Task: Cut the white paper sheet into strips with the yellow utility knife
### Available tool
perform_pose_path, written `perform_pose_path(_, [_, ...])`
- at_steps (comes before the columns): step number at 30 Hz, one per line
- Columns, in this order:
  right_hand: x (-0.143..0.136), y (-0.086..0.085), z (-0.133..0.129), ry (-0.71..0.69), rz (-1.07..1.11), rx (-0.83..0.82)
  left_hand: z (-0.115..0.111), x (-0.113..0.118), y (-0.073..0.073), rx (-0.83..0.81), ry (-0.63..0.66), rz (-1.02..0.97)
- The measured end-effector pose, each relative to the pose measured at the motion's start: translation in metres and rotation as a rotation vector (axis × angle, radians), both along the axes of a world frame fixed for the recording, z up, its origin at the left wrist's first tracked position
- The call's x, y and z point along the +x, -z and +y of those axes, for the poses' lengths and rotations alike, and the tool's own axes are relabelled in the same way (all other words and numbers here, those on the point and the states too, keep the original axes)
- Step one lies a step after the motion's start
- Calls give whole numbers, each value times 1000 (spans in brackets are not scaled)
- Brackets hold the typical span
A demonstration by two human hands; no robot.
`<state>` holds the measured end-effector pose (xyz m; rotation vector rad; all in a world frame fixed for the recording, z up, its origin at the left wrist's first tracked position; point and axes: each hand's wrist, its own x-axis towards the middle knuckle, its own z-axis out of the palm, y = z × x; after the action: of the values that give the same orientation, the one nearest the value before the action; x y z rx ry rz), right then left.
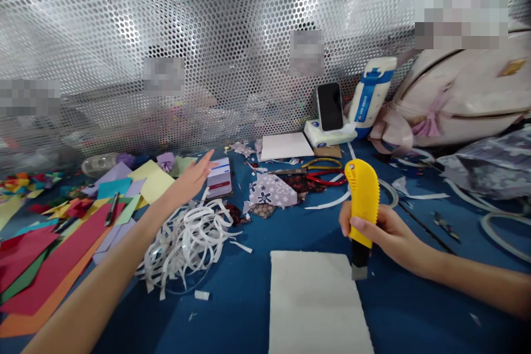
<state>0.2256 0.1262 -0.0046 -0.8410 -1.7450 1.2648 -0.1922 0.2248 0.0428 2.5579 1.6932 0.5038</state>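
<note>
My right hand (379,229) is closed around a yellow box cutter (364,199), held upright with its blade pointing down. The blade tip is beside the upper right edge of a white rectangular sheet (317,304) on the blue table; whether they touch is unclear. My left hand (194,177) reaches forward with its fingers stretched out, holding nothing. Its fingertips are at the left edge of a phone (219,178) with a lit screen. Below that hand lies a tangled heap of white paper strips (194,238).
Coloured papers (74,254) cover the left side. Scissors (326,171), patterned fabric scraps (271,191) and a white pad (286,146) lie behind. A second phone (330,106), a bottle (371,97) and a bag (468,83) stand before a perforated metal screen (232,38).
</note>
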Motion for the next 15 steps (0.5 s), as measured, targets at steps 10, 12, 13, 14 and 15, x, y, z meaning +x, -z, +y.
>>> perform_pose_path(10, [-2, -2, 0, -4, -4, 0, -3, -5, 7, -80, 73, -25])
perform_pose_path(12, [-1, -2, 0, -3, -4, -4, 0, -8, 12, -89, 77, -26])
perform_pose_path(13, [-1, -2, 0, -7, -2, -7, 1, -9, 14, -92, 78, -27])
perform_pose_path(14, [0, -1, 0, -11, 0, -12, 2, -9, 16, -93, 79, -29])
perform_pose_path(15, [0, -1, 0, -18, 2, -16, 3, -10, 17, -94, 79, -31])
